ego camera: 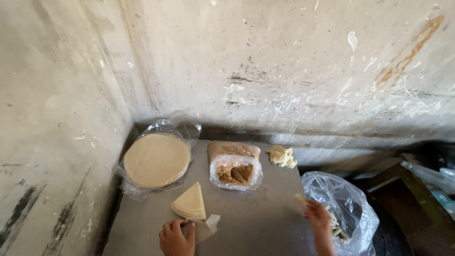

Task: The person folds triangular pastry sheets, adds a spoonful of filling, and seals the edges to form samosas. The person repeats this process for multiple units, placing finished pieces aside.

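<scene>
My left hand (176, 237) rests on the grey board (256, 218), fingers pressing a thin triangular wrapper sheet (207, 226) just below a stack of wedge-shaped wrappers (190, 203). My right hand (319, 219) is at the board's right edge, holding a pale rolled piece (300, 199) beside a clear plastic bag (346, 208) with several similar pale sticks inside. A bag of brown crumbly filling (235, 169) with a spoon (241, 178) in it stands at the board's middle back.
A round stack of flat wrappers (157, 160) lies in clear plastic at the back left. A lump of pale dough (282, 156) sits at the back right. Stained concrete walls (284, 66) close in at left and behind. Dark clutter lies to the right.
</scene>
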